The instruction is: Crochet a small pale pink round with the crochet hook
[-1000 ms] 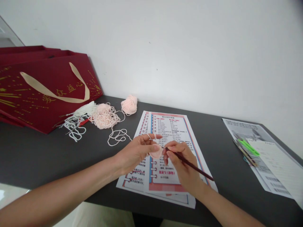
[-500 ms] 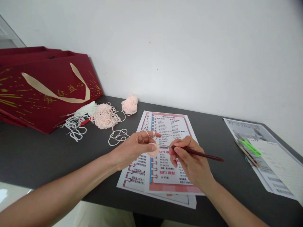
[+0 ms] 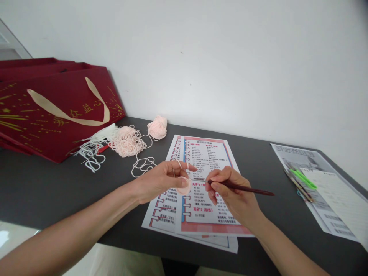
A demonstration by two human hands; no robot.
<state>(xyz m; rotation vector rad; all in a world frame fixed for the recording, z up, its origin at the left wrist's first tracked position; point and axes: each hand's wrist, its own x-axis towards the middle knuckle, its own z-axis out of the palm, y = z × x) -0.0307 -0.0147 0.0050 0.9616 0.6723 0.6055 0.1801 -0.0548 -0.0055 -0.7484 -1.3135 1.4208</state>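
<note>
My left hand [image 3: 161, 180] pinches a small round pink crochet piece [image 3: 184, 188], with pink yarn looped over its forefinger. My right hand [image 3: 231, 193] grips a dark brown crochet hook [image 3: 247, 188] like a pencil, its thin tip pointing left toward the piece, a short gap from it. Both hands hover over a printed pattern sheet [image 3: 205, 153] with a red and blue border. The yarn trails back to a loose pink tangle [image 3: 128, 141] and a small pink ball [image 3: 157, 127] on the dark table [image 3: 43, 184].
A dark red gift bag [image 3: 57, 107] with a cream ribbon handle leans at the left, white yarn strands [image 3: 92, 153] beside it. At the right lie printed papers [image 3: 324, 184] with green-handled scissors [image 3: 303, 179] and a pencil. A white wall stands behind.
My right hand drew the hook out to the right, away from the crochet piece, and levelled it. My left hand shifted slightly left with the piece.
</note>
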